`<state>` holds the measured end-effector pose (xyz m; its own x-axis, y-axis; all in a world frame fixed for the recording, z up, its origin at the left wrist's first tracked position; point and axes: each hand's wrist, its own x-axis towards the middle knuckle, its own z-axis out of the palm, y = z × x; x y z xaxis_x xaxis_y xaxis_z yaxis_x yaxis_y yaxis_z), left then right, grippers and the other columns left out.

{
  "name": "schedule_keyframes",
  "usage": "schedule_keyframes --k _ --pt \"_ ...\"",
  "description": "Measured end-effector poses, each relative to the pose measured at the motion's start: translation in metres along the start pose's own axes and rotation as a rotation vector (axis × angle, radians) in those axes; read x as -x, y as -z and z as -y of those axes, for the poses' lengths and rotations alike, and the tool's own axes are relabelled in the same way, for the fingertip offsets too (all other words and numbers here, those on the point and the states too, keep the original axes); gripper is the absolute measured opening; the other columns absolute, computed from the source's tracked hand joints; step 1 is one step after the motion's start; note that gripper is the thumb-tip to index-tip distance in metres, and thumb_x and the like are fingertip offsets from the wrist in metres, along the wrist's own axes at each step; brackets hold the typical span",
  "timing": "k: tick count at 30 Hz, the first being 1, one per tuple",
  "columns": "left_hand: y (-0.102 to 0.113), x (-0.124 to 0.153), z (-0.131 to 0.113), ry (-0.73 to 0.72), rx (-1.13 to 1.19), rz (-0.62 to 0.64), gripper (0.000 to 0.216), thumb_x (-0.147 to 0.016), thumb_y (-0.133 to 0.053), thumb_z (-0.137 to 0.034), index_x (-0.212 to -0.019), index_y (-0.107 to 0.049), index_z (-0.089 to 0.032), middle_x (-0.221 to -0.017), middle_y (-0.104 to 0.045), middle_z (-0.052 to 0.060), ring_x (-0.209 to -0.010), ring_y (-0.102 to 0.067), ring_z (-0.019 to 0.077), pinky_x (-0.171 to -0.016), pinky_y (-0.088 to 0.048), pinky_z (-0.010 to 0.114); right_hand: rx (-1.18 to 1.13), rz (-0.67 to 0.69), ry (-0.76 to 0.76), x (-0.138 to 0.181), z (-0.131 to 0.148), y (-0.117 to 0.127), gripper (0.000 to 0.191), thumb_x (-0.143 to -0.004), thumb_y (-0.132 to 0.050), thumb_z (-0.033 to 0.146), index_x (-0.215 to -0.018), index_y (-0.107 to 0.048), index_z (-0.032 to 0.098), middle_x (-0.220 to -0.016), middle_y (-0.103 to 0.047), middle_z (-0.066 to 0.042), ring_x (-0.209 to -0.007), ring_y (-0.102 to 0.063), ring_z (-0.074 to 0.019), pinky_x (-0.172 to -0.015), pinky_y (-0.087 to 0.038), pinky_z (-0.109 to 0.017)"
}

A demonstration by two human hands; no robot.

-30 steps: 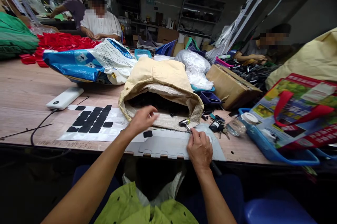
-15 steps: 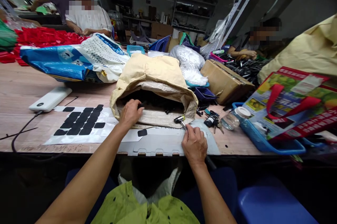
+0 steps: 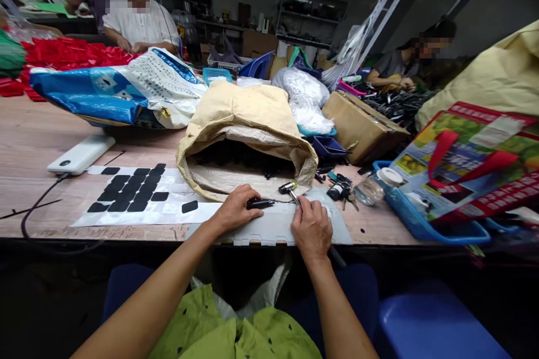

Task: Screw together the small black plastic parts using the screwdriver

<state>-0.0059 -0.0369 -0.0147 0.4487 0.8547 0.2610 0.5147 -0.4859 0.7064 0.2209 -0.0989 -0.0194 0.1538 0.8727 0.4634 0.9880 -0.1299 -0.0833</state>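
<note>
My left hand (image 3: 238, 207) is closed on a slim black plastic piece (image 3: 261, 203), which lies low over the grey board (image 3: 269, 230) in front of the sack. In my right hand (image 3: 311, 227) is the handle of a small hammer (image 3: 288, 188), its metal head with a yellowish end lying by the sack's lip. The open beige sack (image 3: 248, 106) faces me, with dark pieces inside that are hard to make out. Left of my hands, black rounded pads (image 3: 130, 190) sit on a white sheet (image 3: 168, 216), and one loose pad (image 3: 189, 207) is nearer my left hand.
A white power bank (image 3: 81, 155) with a cable lies at the left. Keys (image 3: 347, 193), a clear jar (image 3: 368, 192) and a blue basket (image 3: 415, 218) stand to the right. A blue-white bag (image 3: 122, 92) lies behind. Other people work across the table.
My left hand has come out of the sack's mouth toward me and right, bringing the black piece over the board. The loose pad has shifted left. My right hand stays put with the hammer.
</note>
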Motion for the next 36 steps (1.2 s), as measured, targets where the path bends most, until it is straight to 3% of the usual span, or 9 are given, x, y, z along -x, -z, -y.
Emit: schedule_keyframes --k 8,14,19,28,36 --pt "0.000 -0.001 -0.002 0.061 -0.003 -0.025 0.015 -0.079 -0.075 -0.022 -0.093 -0.072 -0.020 -0.090 -0.064 0.003 -0.091 -0.058 0.0206 -0.084 -0.044 0.033 -0.104 0.062 -0.012 -0.007 -0.006 0.002 0.031 -0.097 -0.053 0.020 -0.123 -0.068 0.023 -0.097 -0.062 -0.006 -0.091 -0.053 -0.0210 -0.075 -0.037 -0.030" --pt "-0.003 -0.004 0.000 0.107 -0.008 -0.024 0.016 -0.077 -0.076 -0.024 -0.092 -0.072 -0.020 -0.089 -0.064 0.002 -0.091 -0.059 0.0212 -0.082 -0.044 0.033 -0.507 -0.029 -0.004 0.002 0.006 0.021 0.035 -0.102 -0.043 0.028 -0.128 -0.065 0.021 -0.109 -0.067 -0.009 -0.102 -0.062 -0.0209 -0.087 -0.047 -0.030" --pt "-0.003 -0.005 -0.002 0.120 -0.004 -0.030 0.014 -0.078 -0.075 -0.025 -0.091 -0.074 -0.020 -0.089 -0.064 0.003 -0.091 -0.059 0.0210 -0.083 -0.043 0.033 -0.761 0.101 0.117 0.014 0.026 0.037 0.036 -0.103 -0.042 0.027 -0.131 -0.065 0.020 -0.116 -0.069 -0.010 -0.107 -0.065 -0.0202 -0.095 -0.051 -0.032" --pt "0.000 -0.006 -0.005 0.128 -0.004 -0.010 0.008 -0.078 -0.075 -0.025 -0.076 -0.070 -0.019 -0.080 -0.058 0.001 -0.082 -0.055 0.0179 -0.076 -0.043 0.030 -0.571 0.120 0.193 0.028 0.040 0.040 0.039 -0.103 -0.041 0.022 -0.135 -0.065 0.026 -0.095 -0.066 -0.005 -0.088 -0.065 -0.0166 -0.080 -0.051 -0.024" --pt "-0.002 -0.004 -0.003 0.117 0.029 -0.043 0.014 -0.077 -0.075 -0.022 -0.091 -0.076 -0.020 -0.087 -0.064 0.002 -0.088 -0.059 0.0196 -0.082 -0.044 0.032 -0.602 0.079 0.128 0.026 0.031 0.041 0.038 -0.103 -0.042 0.025 -0.134 -0.066 0.025 -0.099 -0.067 -0.006 -0.093 -0.065 -0.0174 -0.086 -0.050 -0.026"
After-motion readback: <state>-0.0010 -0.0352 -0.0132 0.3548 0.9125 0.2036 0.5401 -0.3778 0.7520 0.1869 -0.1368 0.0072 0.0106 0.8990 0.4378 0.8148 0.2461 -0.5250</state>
